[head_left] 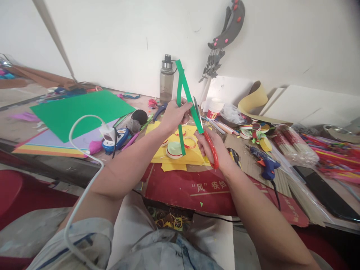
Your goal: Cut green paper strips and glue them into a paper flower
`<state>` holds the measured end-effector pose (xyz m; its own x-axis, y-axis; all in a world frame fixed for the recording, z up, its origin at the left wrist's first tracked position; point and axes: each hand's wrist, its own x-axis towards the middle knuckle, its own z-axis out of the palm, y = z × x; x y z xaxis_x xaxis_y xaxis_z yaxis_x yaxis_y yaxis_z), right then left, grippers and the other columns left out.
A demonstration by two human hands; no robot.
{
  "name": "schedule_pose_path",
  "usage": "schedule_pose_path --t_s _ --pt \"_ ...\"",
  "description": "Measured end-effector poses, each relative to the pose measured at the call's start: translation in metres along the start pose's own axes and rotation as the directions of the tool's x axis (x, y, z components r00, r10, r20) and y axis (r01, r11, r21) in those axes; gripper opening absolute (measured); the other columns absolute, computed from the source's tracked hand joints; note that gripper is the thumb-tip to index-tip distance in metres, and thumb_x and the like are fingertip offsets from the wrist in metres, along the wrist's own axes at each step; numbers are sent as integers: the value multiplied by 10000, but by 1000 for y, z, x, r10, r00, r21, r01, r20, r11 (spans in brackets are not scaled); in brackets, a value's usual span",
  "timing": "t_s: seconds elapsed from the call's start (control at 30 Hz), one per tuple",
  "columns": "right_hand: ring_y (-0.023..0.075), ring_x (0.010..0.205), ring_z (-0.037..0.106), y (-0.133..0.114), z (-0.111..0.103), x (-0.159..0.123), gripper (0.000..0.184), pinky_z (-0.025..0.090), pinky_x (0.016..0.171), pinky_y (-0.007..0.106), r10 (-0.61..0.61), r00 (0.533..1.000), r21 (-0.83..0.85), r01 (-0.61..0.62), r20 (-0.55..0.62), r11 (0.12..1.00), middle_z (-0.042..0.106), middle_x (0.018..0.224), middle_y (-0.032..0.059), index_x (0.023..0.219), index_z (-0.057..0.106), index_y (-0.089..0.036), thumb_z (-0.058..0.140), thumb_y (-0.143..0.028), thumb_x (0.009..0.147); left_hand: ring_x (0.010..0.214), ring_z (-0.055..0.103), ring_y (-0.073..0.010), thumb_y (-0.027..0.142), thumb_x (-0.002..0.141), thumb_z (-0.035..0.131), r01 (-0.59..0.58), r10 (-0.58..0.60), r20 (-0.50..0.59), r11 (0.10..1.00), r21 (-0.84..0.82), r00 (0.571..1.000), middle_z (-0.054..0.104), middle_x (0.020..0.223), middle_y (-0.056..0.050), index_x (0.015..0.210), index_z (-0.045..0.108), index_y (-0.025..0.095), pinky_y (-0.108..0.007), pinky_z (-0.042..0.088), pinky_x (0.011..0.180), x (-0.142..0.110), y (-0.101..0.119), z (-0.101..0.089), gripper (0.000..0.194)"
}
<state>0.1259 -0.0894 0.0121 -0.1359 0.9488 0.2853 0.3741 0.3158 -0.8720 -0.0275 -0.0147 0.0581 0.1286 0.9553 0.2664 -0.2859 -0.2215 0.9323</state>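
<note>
My left hand pinches two narrow green paper strips that cross near their upper ends. One hangs down past the hand; the other slants right toward the scissors. In my right hand is a pair of scissors with red handles, the blades pointing up beside the slanting strip's lower end. Whether the blades touch the paper I cannot tell. Below the hands, yellow sheets carry a round pale-green piece with a white and red rim and several small rings.
A green sheet lies on coloured paper at left, near a blue and white power strip. Its white cable arcs over my left arm. Behind stand a water bottle and paper cup. A blue glue gun and black phone lie right.
</note>
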Motion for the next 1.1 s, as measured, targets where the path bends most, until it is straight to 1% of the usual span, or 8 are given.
schedule_pose_path --t_s 0.13,0.23,0.4,0.57,0.67,0.87,0.97,1.1 --pt "136 515 447 2 0 -1 516 365 488 273 6 1000 -10 -6 -2 1000 482 614 -43 807 454 -263 616 -745 893 388 413 -36 174 970 637 -35 34 21 999 21 999 435 514 84 743 425 218 -193 240 422 1 -6 0 314" --pt "145 504 449 1 -1 -2 507 373 481 280 4 1000 -25 -4 -12 1000 483 601 -40 828 486 -256 602 -745 899 389 406 -29 180 953 678 -11 11 2 1000 6 1000 432 524 90 744 425 217 -191 240 424 1 -8 2 331" --pt "143 487 446 4 -1 -1 549 368 462 281 28 999 -23 -28 -25 999 487 613 -35 868 542 -246 607 -791 871 384 387 -22 174 949 691 23 -23 -3 999 -22 1000 432 523 94 748 422 214 -190 231 424 0 -7 4 338" --pt "132 481 430 9 -1 0 572 364 450 273 39 999 -26 -40 -23 999 469 615 -40 869 547 -245 613 -813 858 381 379 -24 137 967 643 11 -11 3 1000 -18 1000 418 510 95 745 416 213 -194 226 422 -2 -4 4 327" --pt "128 478 424 10 -1 0 579 356 446 268 30 999 -32 -31 -36 999 462 607 -44 851 540 -242 606 -818 857 378 377 -25 121 971 628 18 -18 9 999 -26 1000 420 509 94 743 410 214 -194 224 421 -2 -3 5 329" --pt "136 473 432 10 -1 0 599 359 448 277 1 999 -38 -3 -54 999 455 579 -49 868 586 -229 575 -828 867 380 391 -23 119 973 626 30 -30 9 998 -48 1000 456 513 83 748 416 213 -194 230 416 -2 -2 5 322" --pt "137 474 434 8 -1 -1 582 357 448 277 -7 998 -46 4 -58 999 460 579 -46 849 569 -232 590 -813 869 376 400 -25 121 973 626 36 -35 16 998 -44 999 462 515 80 747 420 213 -194 226 414 -2 -1 4 320" --pt "131 478 431 7 -1 0 543 352 454 271 -24 999 -42 22 -36 999 467 588 -48 830 512 -244 612 -776 880 366 391 -25 131 967 641 27 -25 32 998 -49 999 451 516 82 735 421 213 -194 200 411 0 -4 2 330"
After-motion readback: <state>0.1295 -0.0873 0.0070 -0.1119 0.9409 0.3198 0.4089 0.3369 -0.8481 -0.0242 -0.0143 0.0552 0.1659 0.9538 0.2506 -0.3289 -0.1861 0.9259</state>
